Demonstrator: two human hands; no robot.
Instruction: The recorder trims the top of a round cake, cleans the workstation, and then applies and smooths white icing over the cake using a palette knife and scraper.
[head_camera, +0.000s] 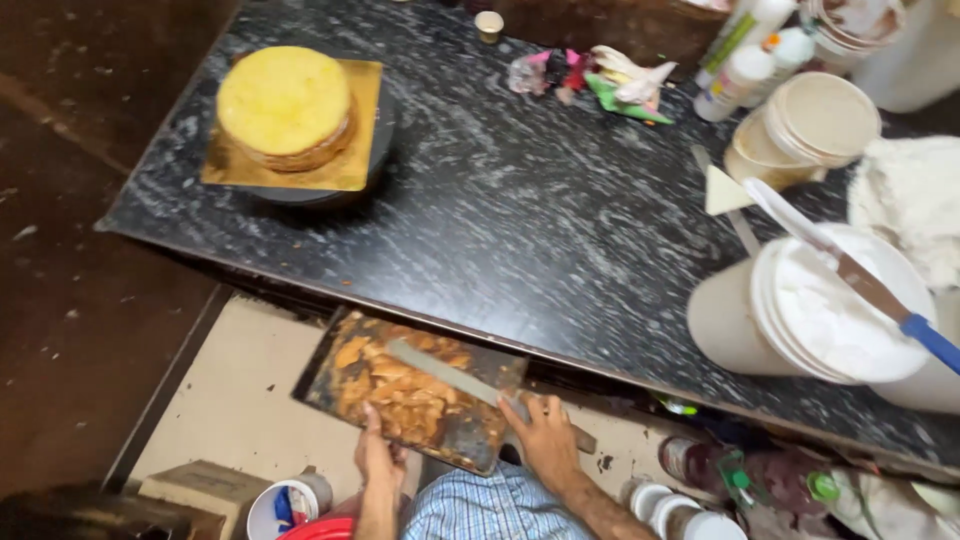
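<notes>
Left hand (378, 455) is gripping the near edge of a dark board (345, 352) loaded with brown cake scraps (400, 392), fingers closed on it, holding it just below the counter (520, 220) edge. Right hand (545, 438) is closed around the handle of a long knife (450, 372), blade lying flat across the scraps. On the counter, well apart at far left, 1 yellow round cake (285, 105) is sitting on a gold square board (362, 150). At right, a white tub of cream (830, 315) is carrying a blue-handled spatula (860, 280).
</notes>
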